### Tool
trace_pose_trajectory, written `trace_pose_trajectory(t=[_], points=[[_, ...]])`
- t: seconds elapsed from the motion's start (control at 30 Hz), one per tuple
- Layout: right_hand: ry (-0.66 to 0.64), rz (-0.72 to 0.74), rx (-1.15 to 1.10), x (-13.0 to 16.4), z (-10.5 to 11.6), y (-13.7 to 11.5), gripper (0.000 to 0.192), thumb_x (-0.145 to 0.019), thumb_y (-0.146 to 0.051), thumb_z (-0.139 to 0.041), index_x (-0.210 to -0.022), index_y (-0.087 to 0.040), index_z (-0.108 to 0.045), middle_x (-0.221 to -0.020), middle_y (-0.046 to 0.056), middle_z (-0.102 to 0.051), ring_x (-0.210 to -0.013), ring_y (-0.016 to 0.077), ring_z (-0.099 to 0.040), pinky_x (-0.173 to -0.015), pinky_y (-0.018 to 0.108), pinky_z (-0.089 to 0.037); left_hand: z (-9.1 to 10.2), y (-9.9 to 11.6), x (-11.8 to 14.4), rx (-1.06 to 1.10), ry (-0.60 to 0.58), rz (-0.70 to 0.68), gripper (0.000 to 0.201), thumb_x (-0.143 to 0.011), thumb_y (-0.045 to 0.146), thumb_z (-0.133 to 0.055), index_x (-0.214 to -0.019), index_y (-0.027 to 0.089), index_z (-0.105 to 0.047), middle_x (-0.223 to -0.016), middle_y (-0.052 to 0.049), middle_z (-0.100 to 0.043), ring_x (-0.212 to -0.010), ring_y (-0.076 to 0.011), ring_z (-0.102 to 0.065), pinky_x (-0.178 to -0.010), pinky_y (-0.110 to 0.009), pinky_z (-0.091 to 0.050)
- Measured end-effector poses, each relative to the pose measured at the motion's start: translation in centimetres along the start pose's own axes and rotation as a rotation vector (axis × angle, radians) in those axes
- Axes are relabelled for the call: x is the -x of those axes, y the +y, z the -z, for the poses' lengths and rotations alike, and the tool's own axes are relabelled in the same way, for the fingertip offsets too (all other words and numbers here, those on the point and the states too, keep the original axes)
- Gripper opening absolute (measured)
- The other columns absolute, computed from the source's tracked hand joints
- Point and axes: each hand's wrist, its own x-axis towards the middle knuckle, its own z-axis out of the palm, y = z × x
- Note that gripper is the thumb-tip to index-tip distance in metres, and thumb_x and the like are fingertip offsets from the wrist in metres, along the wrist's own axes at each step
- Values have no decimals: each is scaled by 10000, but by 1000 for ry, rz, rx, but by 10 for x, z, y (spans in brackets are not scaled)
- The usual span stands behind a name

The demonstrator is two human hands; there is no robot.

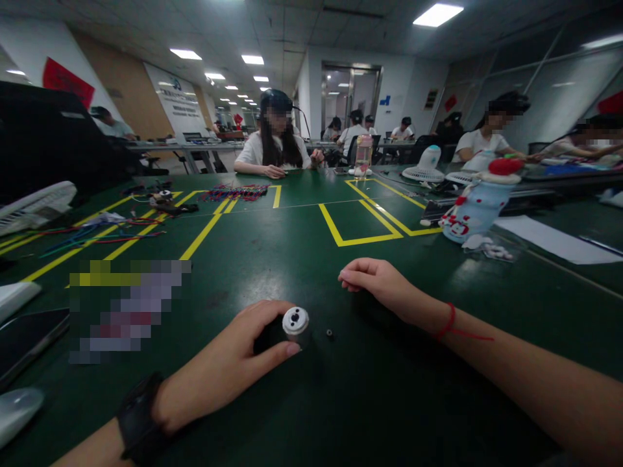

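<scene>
A small upright cylinder (295, 322) stands on the green table, its white round top marked by a dark centre and small dark holes. My left hand (243, 347) is closed around it, the thumb on the near side and a finger behind. Just right of the cylinder lies a tiny dark ring-shaped part (329, 333), apart from both hands. My right hand (372, 280) rests on the table farther right, fingers curled and pressed together at the tips. Whatever those fingertips may hold is hidden.
Left are a phone (34, 344), a mouse (19, 412) and loose wires (111, 224). Farther off lies a wire bundle (238, 192). A blue bottle (474, 207), white paper (559, 239) and fan (423, 167) stand right. A person (275, 146) sits opposite.
</scene>
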Motion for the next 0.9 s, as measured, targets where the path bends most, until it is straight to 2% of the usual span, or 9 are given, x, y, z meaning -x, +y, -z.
trace_pose_trajectory(t=[0.13, 0.23, 0.33, 0.4, 0.47, 0.6, 0.73, 0.9], points=[[-36, 26, 101, 4, 0, -3, 174, -804, -324, -633, -833, -155, -665, -772, 23, -648, -707, 136, -566, -675, 280, -430, 0, 0, 0, 5, -10, -9, 333, -881, 444, -577, -1190, 388, -466, -1195, 58, -571, -1076, -200, -547, -953, -354, -425], [-180, 137, 369, 11, 0, -12, 156, -810, -299, -629, -878, -168, -680, -821, 34, -651, -713, 147, -569, -644, 281, -432, 0, 1, 0, 8, -5, -12, 335, -878, 442, -582, -1188, 385, -469, -1193, 57, -571, -1078, -201, -543, -952, -351, -423], [-330, 293, 595, 18, -1, -20, 195, -785, -303, -671, -935, -179, -686, -921, 48, -645, -817, 168, -573, -707, 291, -439, 0, 2, 0, 16, -2, -14, 324, -881, 437, -580, -1183, 386, -473, -1181, 61, -573, -1068, -194, -546, -947, -340, -425], [-381, 350, 644, 20, -2, -21, 258, -754, -335, -713, -969, -196, -686, -953, 45, -634, -881, 183, -565, -764, 306, -435, 1, 3, -1, 25, -13, -16, 312, -882, 432, -581, -1173, 380, -480, -1170, 63, -575, -1064, -190, -547, -947, -336, -426], [-394, 390, 680, 22, -5, -20, 236, -745, -349, -726, -942, -222, -701, -955, 36, -622, -917, 193, -553, -814, 329, -421, 1, 4, -2, 31, -20, -13, 308, -880, 428, -586, -1166, 377, -483, -1160, 65, -577, -1057, -188, -548, -948, -337, -426], [-319, 428, 609, 24, -15, -20, 104, -799, -266, -680, -882, -208, -700, -926, 27, -595, -861, 158, -561, -789, 304, -433, 1, 4, -2, 30, -16, -18, 287, -885, 411, -584, -1152, 367, -489, -1139, 62, -580, -1038, -185, -550, -947, -346, -426], [-138, 488, 435, 28, -33, -29, 86, -817, -204, -655, -899, -188, -676, -907, 15, -576, -848, 129, -559, -771, 263, -445, -1, 2, -1, 23, -6, -45, 298, -885, 407, -586, -1161, 363, -482, -1137, 58, -581, -1039, -187, -546, -949, -357, -426], [-47, 555, 458, 29, -53, -39, 97, -804, -213, -660, -897, -203, -685, -931, 15, -571, -880, 145, -551, -801, 290, -431, -3, -1, -2, 32, -3, -57, 327, -883, 402, -591, -1183, 351, -471, -1169, 37, -566, -1060, -190, -539, -959, -363, -429]])
